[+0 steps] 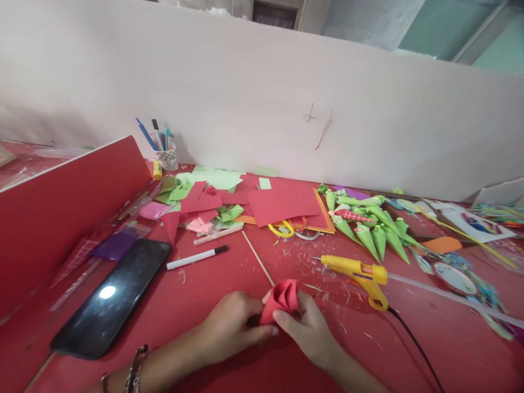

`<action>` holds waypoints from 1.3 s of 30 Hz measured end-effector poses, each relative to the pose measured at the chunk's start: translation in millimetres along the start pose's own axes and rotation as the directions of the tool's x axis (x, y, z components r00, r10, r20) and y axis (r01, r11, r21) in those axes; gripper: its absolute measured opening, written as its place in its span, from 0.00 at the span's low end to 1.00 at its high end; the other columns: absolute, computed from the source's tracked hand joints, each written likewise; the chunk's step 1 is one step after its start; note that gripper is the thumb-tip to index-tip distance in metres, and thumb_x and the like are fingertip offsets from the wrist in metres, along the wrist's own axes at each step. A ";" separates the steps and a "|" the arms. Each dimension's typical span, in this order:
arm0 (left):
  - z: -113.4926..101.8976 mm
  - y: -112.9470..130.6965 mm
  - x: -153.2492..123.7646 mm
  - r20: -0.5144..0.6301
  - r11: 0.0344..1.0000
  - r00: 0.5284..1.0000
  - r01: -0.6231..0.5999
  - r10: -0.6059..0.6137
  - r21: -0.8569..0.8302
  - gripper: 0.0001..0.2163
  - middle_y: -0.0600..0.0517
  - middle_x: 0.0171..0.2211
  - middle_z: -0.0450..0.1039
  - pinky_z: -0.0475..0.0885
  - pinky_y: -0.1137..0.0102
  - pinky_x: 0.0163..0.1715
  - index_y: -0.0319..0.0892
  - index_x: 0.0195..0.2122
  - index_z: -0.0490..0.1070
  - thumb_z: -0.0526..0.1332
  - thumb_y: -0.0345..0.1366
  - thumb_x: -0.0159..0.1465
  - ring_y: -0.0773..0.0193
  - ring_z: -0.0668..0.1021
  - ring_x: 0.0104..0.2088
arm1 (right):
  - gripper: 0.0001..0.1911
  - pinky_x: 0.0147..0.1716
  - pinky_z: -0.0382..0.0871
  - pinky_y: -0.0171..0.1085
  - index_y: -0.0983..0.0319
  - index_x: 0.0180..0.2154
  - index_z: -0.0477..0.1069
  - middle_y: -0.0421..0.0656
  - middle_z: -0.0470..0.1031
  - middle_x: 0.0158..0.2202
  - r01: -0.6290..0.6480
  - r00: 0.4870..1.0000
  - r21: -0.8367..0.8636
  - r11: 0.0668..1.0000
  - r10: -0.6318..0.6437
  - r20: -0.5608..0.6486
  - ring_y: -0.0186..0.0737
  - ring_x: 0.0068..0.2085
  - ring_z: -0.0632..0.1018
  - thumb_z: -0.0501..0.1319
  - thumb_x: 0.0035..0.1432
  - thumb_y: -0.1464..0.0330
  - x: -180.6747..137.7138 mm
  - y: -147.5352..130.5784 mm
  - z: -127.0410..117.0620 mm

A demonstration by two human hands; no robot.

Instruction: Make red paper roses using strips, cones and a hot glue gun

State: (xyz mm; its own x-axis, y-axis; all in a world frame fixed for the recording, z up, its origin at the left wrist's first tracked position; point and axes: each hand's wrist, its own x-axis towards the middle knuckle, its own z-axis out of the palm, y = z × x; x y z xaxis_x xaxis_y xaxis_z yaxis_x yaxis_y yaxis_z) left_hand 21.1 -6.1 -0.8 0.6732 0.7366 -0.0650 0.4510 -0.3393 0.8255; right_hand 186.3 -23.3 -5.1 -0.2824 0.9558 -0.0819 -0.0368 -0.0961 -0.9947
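A rolled red paper piece (282, 299), shaped like a cone or rose, sits between both hands low in the middle of the red table (196, 295). My left hand (231, 327) grips its left side with curled fingers. My right hand (307, 327) pinches its right and lower edge. A thin wooden stick (257, 266) runs from behind the paper roll up to the left. A yellow glue gun (362, 275) lies just right of my hands, its black cord (413, 344) trailing toward the lower right.
A black phone (112, 297) lies at the left beside a white marker (196, 257). Red, green and orange paper sheets (282, 203), yellow scissors (282, 229) and several green paper cones (376, 229) crowd the far side. A pen cup (166, 155) stands by the white wall. A red divider board (61, 202) rises at the left.
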 end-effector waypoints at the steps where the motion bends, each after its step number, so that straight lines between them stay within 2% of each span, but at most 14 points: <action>1: -0.2 0.5 0.3 -0.003 1.000 1.000 -0.018 0.018 -0.010 0.13 0.55 0.19 0.68 0.57 0.79 0.21 0.37 0.24 0.68 0.55 0.40 0.60 0.73 0.66 0.20 | 0.12 0.35 0.67 0.36 0.63 0.34 0.68 0.42 0.71 0.31 0.009 1.000 0.004 1.000 -0.009 0.014 0.36 0.33 0.72 0.61 0.48 0.63 -0.3 -0.5 -0.3; 4: -1.1 1.8 0.9 0.051 0.992 0.996 -0.071 0.077 -0.108 0.17 0.53 0.21 0.71 0.61 0.78 0.24 0.37 0.23 0.70 0.52 0.43 0.62 0.72 0.69 0.22 | 0.15 0.32 0.66 0.34 0.61 0.38 0.68 0.42 0.67 0.34 0.077 0.994 0.022 0.997 -0.079 0.079 0.33 0.32 0.70 0.61 0.47 0.62 -1.0 -4.6 -0.5; 7: 0.4 1.6 0.1 0.127 0.967 0.988 -0.059 0.093 -0.248 0.19 0.50 0.21 0.73 0.62 0.78 0.24 0.36 0.24 0.71 0.50 0.46 0.62 0.70 0.71 0.22 | 0.16 0.30 0.64 0.31 0.59 0.39 0.68 0.39 0.64 0.32 0.120 0.984 0.051 0.991 -0.126 0.129 0.31 0.29 0.67 0.62 0.46 0.61 -0.9 -10.0 0.4; 13: 7.3 -1.5 -1.9 0.176 0.886 0.983 0.034 0.055 -0.462 0.22 0.48 0.21 0.71 0.62 0.78 0.22 0.34 0.28 0.71 0.51 0.49 0.60 0.71 0.69 0.21 | 0.12 0.26 0.61 0.29 0.60 0.35 0.67 0.37 0.61 0.29 0.070 0.986 0.175 0.982 -0.094 0.135 0.27 0.26 0.65 0.62 0.48 0.63 -0.9 -12.4 1.0; 17: 4.7 0.5 -1.7 0.272 0.794 0.958 0.097 0.089 -0.600 0.23 0.49 0.21 0.68 0.62 0.77 0.22 0.34 0.32 0.71 0.49 0.51 0.60 0.71 0.68 0.21 | 0.18 0.22 0.60 0.29 0.58 0.38 0.67 0.37 0.61 0.29 0.038 0.978 0.269 0.962 -0.091 0.189 0.27 0.24 0.64 0.64 0.44 0.60 -2.4 -15.1 -0.3; 20: 2.5 1.3 -1.8 0.305 0.761 0.945 0.113 0.115 -0.639 0.24 0.50 0.21 0.67 0.63 0.77 0.23 0.34 0.33 0.71 0.49 0.52 0.60 0.71 0.68 0.20 | 0.19 0.23 0.60 0.30 0.58 0.37 0.69 0.38 0.61 0.31 0.053 0.980 0.278 0.959 -0.104 0.172 0.28 0.26 0.64 0.65 0.42 0.58 -2.0 -18.8 -1.4; 23: 2.4 0.8 -1.9 0.265 0.809 0.955 0.053 0.130 -0.585 0.24 0.49 0.22 0.67 0.63 0.76 0.24 0.34 0.30 0.70 0.48 0.52 0.60 0.69 0.69 0.23 | 0.16 0.25 0.61 0.31 0.59 0.34 0.69 0.38 0.61 0.29 0.069 0.982 0.231 0.971 -0.107 0.155 0.30 0.27 0.64 0.64 0.44 0.58 -0.2 -19.7 -2.1; 26: 2.4 2.0 -1.1 0.127 0.899 0.988 -0.024 0.088 -0.437 0.20 0.50 0.25 0.68 0.63 0.75 0.28 0.35 0.28 0.68 0.51 0.49 0.60 0.68 0.69 0.27 | 0.12 0.31 0.62 0.32 0.61 0.32 0.69 0.38 0.62 0.29 0.111 0.986 0.146 0.983 -0.128 0.107 0.31 0.30 0.66 0.64 0.45 0.62 1.8 -16.8 -2.0; 29: 0.5 6.5 0.3 0.003 0.952 0.999 -0.036 0.039 -0.303 0.14 0.50 0.31 0.69 0.64 0.73 0.35 0.36 0.32 0.68 0.54 0.43 0.60 0.65 0.69 0.33 | 0.12 0.36 0.62 0.34 0.60 0.35 0.69 0.39 0.62 0.32 0.119 0.989 0.126 0.985 -0.129 0.073 0.33 0.34 0.67 0.64 0.44 0.67 3.0 -13.1 -0.8; 33: -2.0 11.0 1.2 -0.022 0.946 0.999 -0.053 0.048 -0.319 0.11 0.48 0.37 0.69 0.65 0.71 0.39 0.37 0.38 0.68 0.53 0.39 0.61 0.63 0.70 0.37 | 0.17 0.36 0.63 0.34 0.58 0.40 0.68 0.39 0.62 0.35 0.090 0.994 0.177 0.980 -0.100 0.049 0.32 0.35 0.67 0.64 0.44 0.67 2.3 -12.3 0.5; 37: -2.7 9.4 -0.8 -0.006 0.925 0.993 -0.114 0.120 -0.364 0.11 0.50 0.37 0.70 0.65 0.71 0.40 0.39 0.40 0.68 0.54 0.40 0.61 0.62 0.71 0.37 | 0.11 0.37 0.62 0.34 0.60 0.36 0.70 0.39 0.62 0.33 0.118 0.987 0.083 0.990 -0.126 0.096 0.33 0.35 0.67 0.63 0.47 0.67 0.9 -15.1 -1.7; 39: -2.4 7.8 -2.7 -0.018 0.903 0.990 -0.137 0.142 -0.408 0.13 0.49 0.39 0.70 0.65 0.70 0.42 0.40 0.42 0.67 0.54 0.41 0.60 0.61 0.71 0.38 | 0.11 0.39 0.62 0.35 0.59 0.37 0.71 0.40 0.60 0.35 0.126 0.982 0.031 0.992 -0.129 0.138 0.33 0.37 0.67 0.63 0.47 0.67 0.6 -16.0 -4.0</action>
State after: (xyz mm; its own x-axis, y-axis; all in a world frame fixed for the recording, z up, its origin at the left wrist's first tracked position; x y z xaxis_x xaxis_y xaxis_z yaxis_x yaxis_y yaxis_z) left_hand 21.4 -9.3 7.2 0.7196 0.6915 0.0631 0.0757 -0.1685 0.9828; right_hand 190.6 -20.1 10.5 -0.4047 0.9127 0.0561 -0.1012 0.0163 -0.9947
